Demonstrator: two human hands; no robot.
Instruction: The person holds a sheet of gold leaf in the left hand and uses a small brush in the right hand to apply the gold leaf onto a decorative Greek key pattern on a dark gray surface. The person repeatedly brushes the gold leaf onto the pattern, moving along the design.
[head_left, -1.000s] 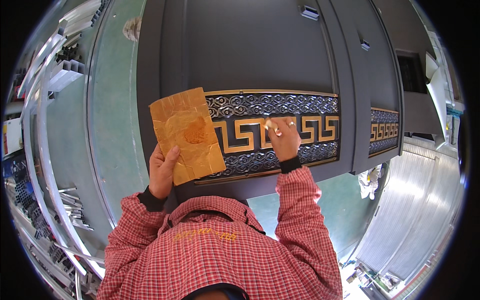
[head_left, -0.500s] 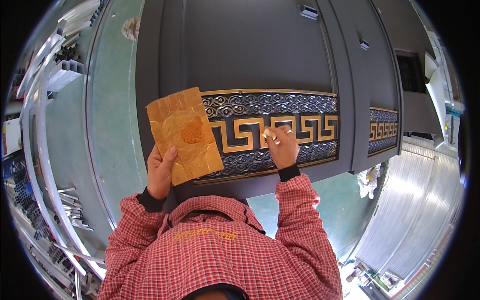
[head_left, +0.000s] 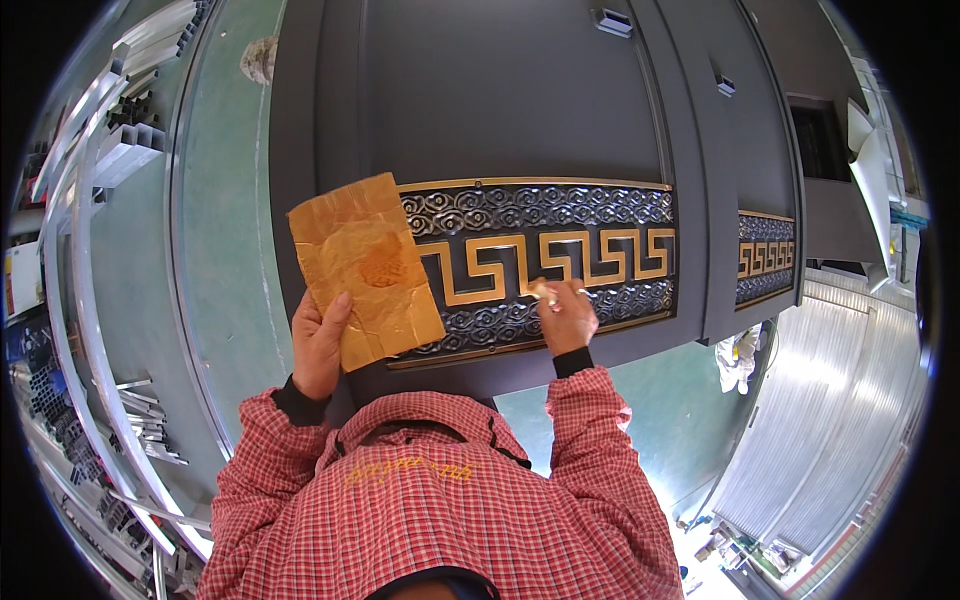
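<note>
My left hand (head_left: 320, 343) grips the lower edge of a crumpled, gold-coloured sheet (head_left: 365, 318), thumb on its face. A rough orange-brown patch of what looks like powder or paint (head_left: 386, 262) marks the sheet's middle. The sheet covers the left end of a decorative band. My right hand (head_left: 569, 322) pinches a small pale wad (head_left: 543, 292), perhaps cloth or sponge, against or just over the band's lower part. A gold key pattern (head_left: 498, 243) runs along the band between two rows of dark embossed swirls (head_left: 560, 208). All this is set in a dark grey panel (head_left: 500, 95).
A second panel with a matching band (head_left: 766, 258) lies to the right. Small metal brackets (head_left: 612, 22) stand up from the panels. Metal profiles (head_left: 130, 148) are stacked at the left above a green floor (head_left: 225, 170). Corrugated translucent sheets (head_left: 820, 390) lie at the lower right.
My right hand has moved down a little with the pale wad, from the gold key pattern toward the lower swirl row. My left hand and the sheet have barely moved.
</note>
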